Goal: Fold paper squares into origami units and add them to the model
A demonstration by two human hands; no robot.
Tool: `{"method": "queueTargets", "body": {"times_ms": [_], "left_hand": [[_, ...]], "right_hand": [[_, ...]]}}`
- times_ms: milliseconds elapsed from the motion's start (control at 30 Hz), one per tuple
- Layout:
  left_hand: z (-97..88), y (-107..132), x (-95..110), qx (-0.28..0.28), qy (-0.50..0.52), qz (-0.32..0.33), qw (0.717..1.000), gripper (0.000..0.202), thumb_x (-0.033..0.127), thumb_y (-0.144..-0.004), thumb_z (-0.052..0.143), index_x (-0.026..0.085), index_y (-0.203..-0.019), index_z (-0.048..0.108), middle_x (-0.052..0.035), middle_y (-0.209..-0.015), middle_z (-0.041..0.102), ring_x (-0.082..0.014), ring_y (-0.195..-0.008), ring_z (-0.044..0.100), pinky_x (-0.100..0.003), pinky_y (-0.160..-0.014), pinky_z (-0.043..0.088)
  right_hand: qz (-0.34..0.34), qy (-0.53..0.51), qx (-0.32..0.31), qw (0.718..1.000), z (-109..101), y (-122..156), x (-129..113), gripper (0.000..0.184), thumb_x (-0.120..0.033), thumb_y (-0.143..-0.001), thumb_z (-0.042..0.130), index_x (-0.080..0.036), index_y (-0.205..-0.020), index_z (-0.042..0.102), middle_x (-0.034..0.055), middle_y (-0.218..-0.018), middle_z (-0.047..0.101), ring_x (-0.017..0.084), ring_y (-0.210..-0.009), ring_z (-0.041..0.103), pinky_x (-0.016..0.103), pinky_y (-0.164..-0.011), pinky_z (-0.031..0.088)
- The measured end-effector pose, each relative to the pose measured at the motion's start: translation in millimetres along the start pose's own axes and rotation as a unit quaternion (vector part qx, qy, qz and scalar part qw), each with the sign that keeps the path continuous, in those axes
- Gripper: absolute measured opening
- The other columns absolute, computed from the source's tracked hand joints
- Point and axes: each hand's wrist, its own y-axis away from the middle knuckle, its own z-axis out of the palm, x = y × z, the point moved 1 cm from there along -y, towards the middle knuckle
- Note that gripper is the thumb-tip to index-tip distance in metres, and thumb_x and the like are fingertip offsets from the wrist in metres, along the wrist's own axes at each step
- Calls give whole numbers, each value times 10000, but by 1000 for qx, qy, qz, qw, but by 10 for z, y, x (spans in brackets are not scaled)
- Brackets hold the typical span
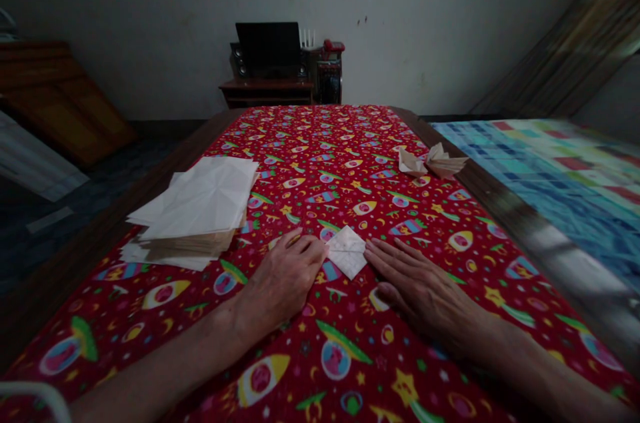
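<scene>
A small folded square of white paper (347,252) lies flat on the red patterned cloth, turned so that its corners point up, down and sideways. A crease or fold edge runs across its middle. My left hand (284,271) is closed, with a ring on one finger, its curled fingertips holding the paper's left corner. My right hand (425,283) lies flat with fingers stretched out, the tips touching the paper's right edge. Left of my left hand is a stack of creased paper sheets (203,200), white on top and browner underneath.
The red cloth (325,356) covers a long table with a dark wooden edge (505,210). Two folded paper pieces (443,162) stand near its right side. Beyond the far end are a monitor (269,46) and speakers. A bed (530,163) adjoins on the right.
</scene>
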Motion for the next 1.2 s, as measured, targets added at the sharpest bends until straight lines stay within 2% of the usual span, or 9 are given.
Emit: {"method": "queueTargets", "body": {"times_ms": [200,367,500,567,633,800,967,1100,1200], "left_hand": [[-10,-8,19,6,-5,-35,999,275,55,-855,420,115,-1047,608,-84,-984,593,-225,-961,517,-421,-993,388],[43,-32,-55,51,67,-54,995,248,49,-856,429,136,-1006,606,-79,-984,585,-214,-952,520,-365,-873,459],[51,-102,-98,87,121,-84,985,237,40,-872,398,149,-948,594,-55,-925,562,-180,-912,521,-314,-832,462],[58,-146,-103,103,118,-107,982,207,91,-904,381,150,-875,576,-49,-883,541,-175,-870,518,-311,-807,462],[76,-187,-98,109,100,-128,981,237,170,-941,356,153,-809,552,-49,-852,527,-178,-839,515,-321,-791,461],[123,-275,-69,92,96,-151,980,277,260,-949,357,162,-766,541,-46,-793,539,-179,-775,530,-319,-752,457],[58,-389,-72,54,191,-211,957,225,283,-882,470,167,-714,563,-29,-756,587,-164,-717,558,-280,-665,432],[-87,-490,-73,47,299,-214,929,272,273,-886,456,167,-659,563,1,-668,595,-137,-662,561,-246,-628,417],[-174,-530,-48,88,325,-168,926,281,293,-918,417,165,-728,580,-9,-727,612,-138,-698,571,-248,-664,439]], "right_hand": [[-7,-19,42,999,4,-8,12,409,-216,-953,381,-148,-1350,447,115,-1353,518,214,-1277,447,438,-1063,382],[-28,16,76,997,-42,-194,-49,429,-196,-940,381,-77,-1352,397,155,-1122,653,223,-996,621,446,-937,436],[-21,121,28,992,-43,-433,-183,250,-211,-945,390,-130,-1040,607,76,-745,650,225,-743,595,418,-783,414],[3,150,25,988,-11,-526,-209,248,-239,-945,402,-151,-872,623,76,-714,620,221,-714,563,400,-753,381],[17,150,30,988,22,-581,-199,242,-257,-939,424,-168,-824,617,73,-731,610,213,-709,543,383,-735,353],[54,114,23,992,5,-597,-140,203,-272,-921,465,-189,-853,636,68,-798,614,198,-713,525,351,-691,322],[61,48,30,997,-43,-552,-133,227,-276,-918,472,-187,-801,644,68,-802,629,192,-713,545,338,-684,352],[54,-56,136,988,-39,-539,-125,215,-321,-900,512,-157,-992,614,83,-850,663,197,-764,598,321,-704,406],[59,-179,178,966,-45,-597,-148,325,-263,-857,546,-145,-1158,519,53,-810,679,158,-667,609,261,-606,421]]}}
